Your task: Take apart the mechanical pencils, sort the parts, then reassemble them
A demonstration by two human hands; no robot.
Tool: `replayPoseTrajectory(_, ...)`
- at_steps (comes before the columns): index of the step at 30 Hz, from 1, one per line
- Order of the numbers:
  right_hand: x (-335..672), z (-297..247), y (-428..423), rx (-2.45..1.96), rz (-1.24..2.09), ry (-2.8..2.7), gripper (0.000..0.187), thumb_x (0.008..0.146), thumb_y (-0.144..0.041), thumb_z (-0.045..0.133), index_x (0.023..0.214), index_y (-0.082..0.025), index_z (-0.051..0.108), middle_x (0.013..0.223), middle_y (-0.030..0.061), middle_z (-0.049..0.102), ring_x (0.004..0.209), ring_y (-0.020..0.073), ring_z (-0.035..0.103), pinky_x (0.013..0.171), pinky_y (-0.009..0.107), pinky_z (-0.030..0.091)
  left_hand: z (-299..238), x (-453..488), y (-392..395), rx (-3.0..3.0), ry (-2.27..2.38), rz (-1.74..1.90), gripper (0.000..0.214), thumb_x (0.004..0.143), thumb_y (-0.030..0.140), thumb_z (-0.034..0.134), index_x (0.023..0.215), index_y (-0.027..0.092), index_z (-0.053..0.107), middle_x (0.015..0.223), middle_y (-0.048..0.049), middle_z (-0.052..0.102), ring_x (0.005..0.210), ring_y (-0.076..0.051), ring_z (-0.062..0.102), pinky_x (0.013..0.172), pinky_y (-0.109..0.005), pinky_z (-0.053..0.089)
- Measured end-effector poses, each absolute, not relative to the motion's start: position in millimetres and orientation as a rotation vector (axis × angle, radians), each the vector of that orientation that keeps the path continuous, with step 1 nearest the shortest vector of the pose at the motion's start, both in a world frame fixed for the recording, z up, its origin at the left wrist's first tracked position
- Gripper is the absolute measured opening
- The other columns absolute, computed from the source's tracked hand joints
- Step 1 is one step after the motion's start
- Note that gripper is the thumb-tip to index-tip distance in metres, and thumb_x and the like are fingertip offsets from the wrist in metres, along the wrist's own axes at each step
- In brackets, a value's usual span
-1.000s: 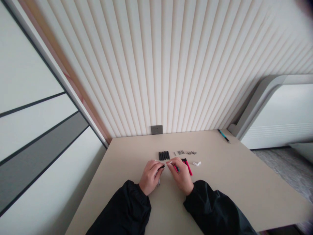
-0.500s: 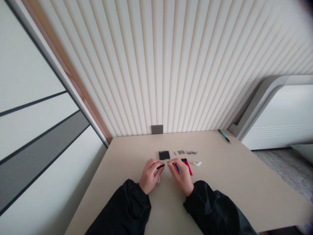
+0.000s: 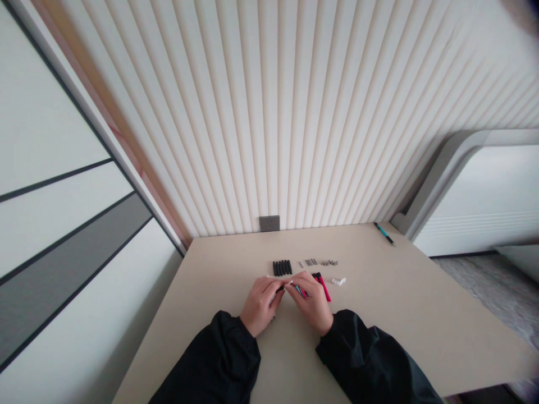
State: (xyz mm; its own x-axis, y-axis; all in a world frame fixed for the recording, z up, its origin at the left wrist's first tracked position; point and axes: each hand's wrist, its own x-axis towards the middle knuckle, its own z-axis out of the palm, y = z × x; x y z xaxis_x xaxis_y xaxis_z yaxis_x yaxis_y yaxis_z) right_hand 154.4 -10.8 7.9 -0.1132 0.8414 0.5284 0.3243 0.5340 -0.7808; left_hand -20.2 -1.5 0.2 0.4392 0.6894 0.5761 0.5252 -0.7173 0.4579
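Observation:
My left hand (image 3: 259, 306) is closed, pinching a short black pen part (image 3: 280, 288) between thumb and fingers. My right hand (image 3: 312, 306) meets it fingertip to fingertip, closed on a thin white piece (image 3: 290, 283) at the end of the black part. Whether the two pieces are joined is hidden by the fingers. Red pen barrels (image 3: 324, 287) lie just beyond my right hand, with a bit of blue (image 3: 298, 289) showing among its fingers. Slim grey rods (image 3: 273, 317) are mostly covered by my left hand.
Behind the hands, several black grips (image 3: 282, 267) lie in a row on the table (image 3: 219, 280). Small metal pieces (image 3: 311, 262), more metal bits (image 3: 329, 262) and white pieces (image 3: 338, 281) are to their right. A blue and black pen (image 3: 384, 234) lies near the far right corner.
My hands have come closer together, their fingertips now touching. Less of the white piece shows between them, and my left hand covers more of the grey rods.

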Motion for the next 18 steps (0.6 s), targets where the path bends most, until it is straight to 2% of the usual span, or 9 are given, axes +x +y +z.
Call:
replayPoseTrajectory(6,149.9,9.0,-12.7,-1.011,0.585,-1.708,0.014,0.09,-0.027,0.058,0.092,-0.024,0.071,0.088,0.0049,0.067,0.086,0.0192,0.061,0.077,0.032,0.051,-1.4,-18.0,-3.0,2.337,0.995,1.169,0.018,0.095,0.019,0.047,0.109,0.019,0.058,0.097,-0.0077,0.064,0.092,-0.019,0.061,0.083,-0.032,0.052)
replayPoseTrajectory(9,152.9,12.1,-10.3,-1.028,0.527,-1.802,0.017,0.09,-0.03,0.058,0.102,-0.025,0.07,0.092,0.0054,0.067,0.088,0.0202,0.061,0.079,0.034,0.05,0.6,-19.0,-2.8,2.252,0.991,1.211,0.016,0.095,0.019,0.046,0.105,0.019,0.058,0.096,-0.0074,0.063,0.091,-0.018,0.062,0.082,-0.032,0.052)
replayPoseTrajectory(12,171.1,13.2,1.7,-1.131,0.332,-1.899,0.022,0.09,-0.031,0.058,0.109,-0.025,0.068,0.094,0.0061,0.067,0.089,0.0223,0.059,0.083,0.038,0.047,3.8,-21.0,-1.9,2.181,1.043,1.289,0.012,0.094,0.02,0.048,0.096,0.019,0.06,0.095,-0.0071,0.062,0.09,-0.018,0.061,0.081,-0.031,0.052)
replayPoseTrajectory(18,235.6,-0.4,36.4,-1.64,-0.075,-1.864,0.019,0.088,-0.026,0.055,0.098,-0.024,0.072,0.103,0.0094,0.065,0.099,0.0267,0.055,0.084,0.041,0.04,6.3,-24.5,-0.2,2.06,1.1,1.344,0.012,0.093,0.024,0.051,0.093,0.019,0.062,0.093,-0.0066,0.061,0.086,-0.017,0.062,0.076,-0.031,0.053)
